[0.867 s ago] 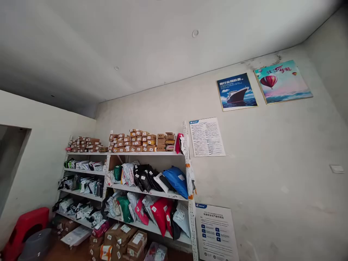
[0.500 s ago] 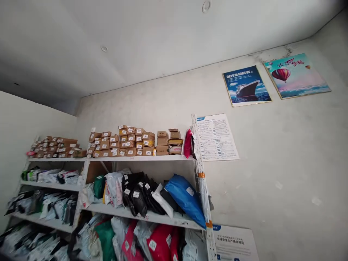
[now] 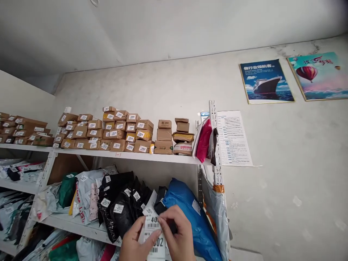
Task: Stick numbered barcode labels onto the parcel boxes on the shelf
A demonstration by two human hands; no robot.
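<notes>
A strip of white printed labels (image 3: 154,237) with barcodes and numbers is raised in front of me at the bottom middle. On its left edge, my left hand (image 3: 138,237) is closed, thumb across the front. At the top right corner of the strip, my right hand (image 3: 178,232) pinches with thumb and forefinger. Behind the hands, a blue bagged parcel (image 3: 185,204) leans on the middle shelf. Black bagged parcels (image 3: 122,203) with number labels stand to the left of the hands.
Small brown boxes (image 3: 116,134) with number labels are stacked along the top white shelf (image 3: 125,156). A pink bag (image 3: 203,140) stands at its right end by the perforated post (image 3: 213,132). Another shelf (image 3: 19,146) with parcels is at left. Posters (image 3: 268,81) hang on the wall.
Both my hands have come into view with the label strip between them. The view has moved closer to the shelves, so the boxes and parcels look larger.
</notes>
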